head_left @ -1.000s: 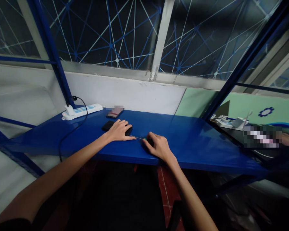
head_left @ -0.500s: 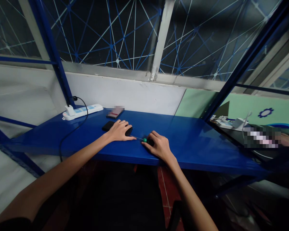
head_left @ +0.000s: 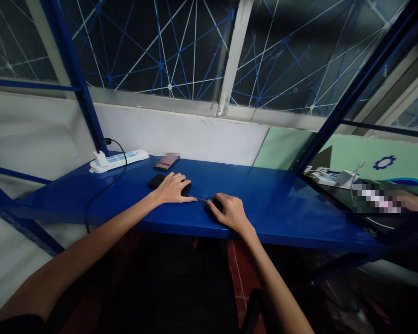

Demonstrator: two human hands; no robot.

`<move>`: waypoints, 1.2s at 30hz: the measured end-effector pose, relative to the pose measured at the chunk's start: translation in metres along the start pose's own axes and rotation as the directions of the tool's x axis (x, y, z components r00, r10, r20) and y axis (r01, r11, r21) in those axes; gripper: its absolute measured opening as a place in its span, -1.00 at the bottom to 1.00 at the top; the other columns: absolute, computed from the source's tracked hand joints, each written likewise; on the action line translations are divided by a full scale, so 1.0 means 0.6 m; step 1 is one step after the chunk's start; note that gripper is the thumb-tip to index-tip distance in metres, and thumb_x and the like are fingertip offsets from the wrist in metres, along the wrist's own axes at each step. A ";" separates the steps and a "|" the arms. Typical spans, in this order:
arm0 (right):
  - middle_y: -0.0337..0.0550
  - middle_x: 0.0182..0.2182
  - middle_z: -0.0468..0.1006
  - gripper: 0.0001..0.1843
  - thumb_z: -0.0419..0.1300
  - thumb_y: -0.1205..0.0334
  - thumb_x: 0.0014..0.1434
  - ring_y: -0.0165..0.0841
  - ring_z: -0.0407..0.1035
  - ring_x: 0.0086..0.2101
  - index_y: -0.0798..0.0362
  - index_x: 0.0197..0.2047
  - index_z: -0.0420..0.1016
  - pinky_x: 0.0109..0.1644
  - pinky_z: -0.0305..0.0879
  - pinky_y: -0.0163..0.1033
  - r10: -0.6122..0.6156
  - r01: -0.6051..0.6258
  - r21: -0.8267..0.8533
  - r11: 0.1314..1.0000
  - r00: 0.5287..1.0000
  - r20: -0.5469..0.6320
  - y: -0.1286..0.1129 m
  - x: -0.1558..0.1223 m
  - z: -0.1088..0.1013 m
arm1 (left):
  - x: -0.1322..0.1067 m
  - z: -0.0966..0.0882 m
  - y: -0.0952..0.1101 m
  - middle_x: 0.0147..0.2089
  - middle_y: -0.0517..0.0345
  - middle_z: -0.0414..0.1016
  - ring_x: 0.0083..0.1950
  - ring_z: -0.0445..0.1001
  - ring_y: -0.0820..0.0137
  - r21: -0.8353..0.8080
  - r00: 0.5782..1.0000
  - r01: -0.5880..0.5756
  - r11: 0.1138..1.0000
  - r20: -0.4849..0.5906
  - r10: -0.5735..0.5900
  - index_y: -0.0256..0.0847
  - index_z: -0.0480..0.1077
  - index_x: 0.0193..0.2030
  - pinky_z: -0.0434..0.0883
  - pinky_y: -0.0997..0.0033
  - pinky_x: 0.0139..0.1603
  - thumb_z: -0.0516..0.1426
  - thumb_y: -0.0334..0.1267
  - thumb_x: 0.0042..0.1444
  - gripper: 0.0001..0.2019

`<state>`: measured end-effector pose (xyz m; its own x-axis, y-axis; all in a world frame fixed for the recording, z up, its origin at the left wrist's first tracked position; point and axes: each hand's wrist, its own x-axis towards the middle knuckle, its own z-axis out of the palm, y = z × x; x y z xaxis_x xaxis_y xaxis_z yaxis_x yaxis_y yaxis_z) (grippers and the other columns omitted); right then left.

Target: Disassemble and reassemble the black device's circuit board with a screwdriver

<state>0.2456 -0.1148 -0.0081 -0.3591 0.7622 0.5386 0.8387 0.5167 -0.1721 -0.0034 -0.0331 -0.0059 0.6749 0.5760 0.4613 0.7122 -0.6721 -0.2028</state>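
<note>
My left hand [head_left: 174,188] lies over a flat black phone-like device [head_left: 155,182] on the blue table, pressing it down with its fingers over the right part. In my right hand [head_left: 228,209] is a screwdriver [head_left: 210,201] with a green and black handle, mostly hidden by the curled fingers. Its thin shaft lies almost level and points left to the device's right end, by my left thumb. Whether the tip touches a screw is too small to tell.
Behind my left hand lies another phone [head_left: 166,161], its screen blurred. A white power strip [head_left: 120,160] with a plugged-in black cable [head_left: 106,188] stands at the back left of the blue table [head_left: 275,204]. Farther right, another person's hand [head_left: 416,202] is near a white router [head_left: 346,178].
My right fingers have shifted round the screwdriver handle, and less of its green end shows. My left hand and the black device stay in place.
</note>
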 end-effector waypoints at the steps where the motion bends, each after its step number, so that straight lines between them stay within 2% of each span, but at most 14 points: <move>1: -0.16 -0.39 0.57 -0.63 0.05 -0.04 0.32 -0.40 0.41 -0.43 0.04 -0.29 0.51 -0.40 -0.01 -0.31 -0.001 0.001 -0.001 1.000 1.000 -0.009 0.000 0.000 -0.001 | 0.000 0.000 0.000 -0.16 -0.11 0.52 -0.10 0.45 0.12 0.000 1.000 0.000 1.000 -0.001 0.000 -0.28 0.48 0.00 0.25 0.17 -0.05 -0.08 0.42 0.12 -0.23; 6: -0.16 -0.39 0.54 -0.59 0.14 -0.13 0.24 -0.40 0.39 -0.44 0.04 -0.29 0.58 -0.42 0.01 -0.30 0.003 -0.004 -0.025 1.000 0.999 -0.049 0.004 -0.002 0.000 | 0.000 0.002 -0.001 -0.16 -0.10 0.52 -0.10 0.46 0.11 0.001 1.000 -0.003 1.000 -0.003 0.003 -0.26 0.48 0.00 0.26 0.16 -0.05 -0.06 0.41 0.12 -0.25; 10: -0.17 -0.37 0.51 -0.59 0.17 -0.15 0.21 -0.41 0.36 -0.45 0.04 -0.33 0.54 -0.42 0.00 -0.30 -0.010 0.007 -0.044 0.999 0.999 -0.054 0.005 -0.002 0.001 | 0.000 0.001 -0.001 -0.16 -0.11 0.52 -0.11 0.46 0.12 -0.004 1.000 -0.006 1.000 0.000 0.006 -0.27 0.48 0.00 0.26 0.16 -0.06 -0.06 0.41 0.12 -0.25; 15: -0.16 -0.30 0.53 -0.68 0.18 -0.09 0.20 -0.40 0.36 -0.47 0.02 -0.28 0.46 -0.45 -0.07 -0.29 0.018 -0.020 -0.085 0.996 1.000 -0.023 0.003 0.002 0.003 | 0.000 0.001 -0.001 -0.17 -0.10 0.52 -0.11 0.45 0.12 -0.015 1.000 0.001 1.000 -0.014 -0.002 -0.27 0.49 -0.02 0.25 0.17 -0.08 -0.06 0.42 0.12 -0.24; 19: -0.20 -0.40 0.57 -0.74 0.19 -0.03 0.19 -0.36 0.38 -0.50 0.00 -0.23 0.42 -0.46 -0.15 -0.30 0.062 -0.060 -0.111 0.992 0.998 0.019 0.001 0.003 0.004 | 0.000 0.002 -0.001 -0.17 -0.09 0.53 -0.11 0.45 0.13 -0.013 1.000 -0.003 1.000 -0.023 0.003 -0.26 0.49 -0.01 0.26 0.16 -0.07 -0.06 0.41 0.12 -0.25; 24: -0.20 -0.50 0.56 -0.61 0.13 -0.17 0.22 -0.36 0.39 -0.52 0.01 -0.27 0.43 -0.45 -0.12 -0.30 0.046 -0.048 -0.097 0.994 0.999 -0.015 -0.005 0.002 0.000 | 0.000 0.003 0.000 -0.17 -0.10 0.52 -0.10 0.46 0.13 0.004 1.000 -0.004 1.000 -0.013 0.004 -0.27 0.48 -0.01 0.26 0.16 -0.06 -0.08 0.41 0.13 -0.25; 28: -0.17 -0.44 0.57 -0.57 0.02 -0.13 0.31 -0.39 0.41 -0.48 0.02 -0.33 0.48 -0.44 -0.09 -0.29 0.026 -0.030 -0.074 0.997 0.998 -0.057 -0.004 0.001 -0.001 | -0.001 0.003 -0.001 -0.17 -0.09 0.52 -0.11 0.46 0.12 -0.003 1.000 0.004 1.000 -0.019 -0.004 -0.24 0.48 0.00 0.26 0.15 -0.05 -0.07 0.42 0.12 -0.25; 36: -0.18 -0.45 0.52 -0.56 0.06 -0.12 0.28 -0.43 0.34 -0.51 0.03 -0.38 0.53 -0.46 -0.09 -0.28 0.044 -0.055 -0.097 0.994 0.993 -0.106 -0.004 0.002 0.002 | 0.000 -0.002 0.001 -0.17 -0.11 0.52 -0.10 0.45 0.11 -0.015 1.000 0.010 1.000 0.003 -0.010 -0.27 0.48 0.00 0.26 0.14 -0.05 -0.08 0.41 0.12 -0.24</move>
<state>0.2428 -0.1151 -0.0079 -0.2762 0.7390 0.6145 0.8928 0.4340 -0.1205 -0.0030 -0.0336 -0.0051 0.6683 0.5840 0.4607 0.7158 -0.6733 -0.1848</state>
